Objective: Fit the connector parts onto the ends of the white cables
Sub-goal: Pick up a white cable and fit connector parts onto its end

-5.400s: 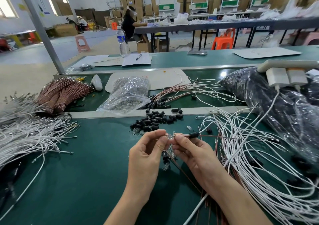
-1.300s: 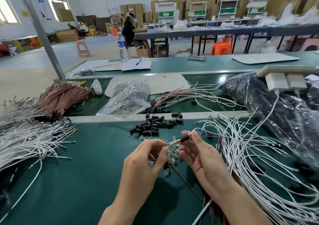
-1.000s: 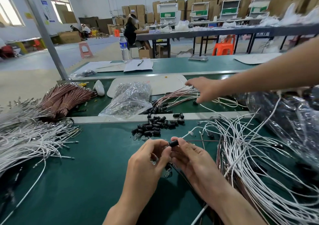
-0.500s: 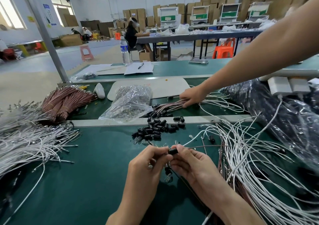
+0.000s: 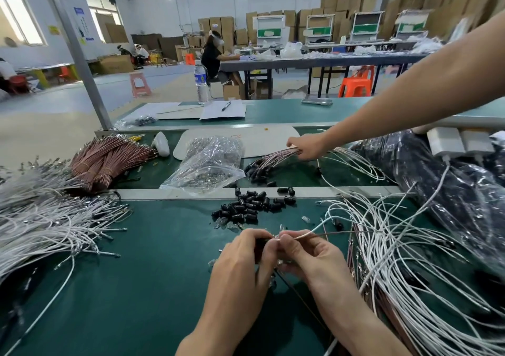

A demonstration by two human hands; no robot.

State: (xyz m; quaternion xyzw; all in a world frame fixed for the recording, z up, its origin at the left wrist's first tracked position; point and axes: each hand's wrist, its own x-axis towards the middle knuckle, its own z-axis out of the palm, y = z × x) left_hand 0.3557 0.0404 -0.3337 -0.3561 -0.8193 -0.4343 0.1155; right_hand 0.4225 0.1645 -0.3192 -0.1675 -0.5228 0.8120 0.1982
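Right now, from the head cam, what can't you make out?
Head view: what the left hand pinches and the tip of the white cable in the right hand, covered by fingertips.
Head view: owner of the other person's hand on the brown cable bundle, cut off by the right edge.
Head view: contents of the clear bag, too small, glare.
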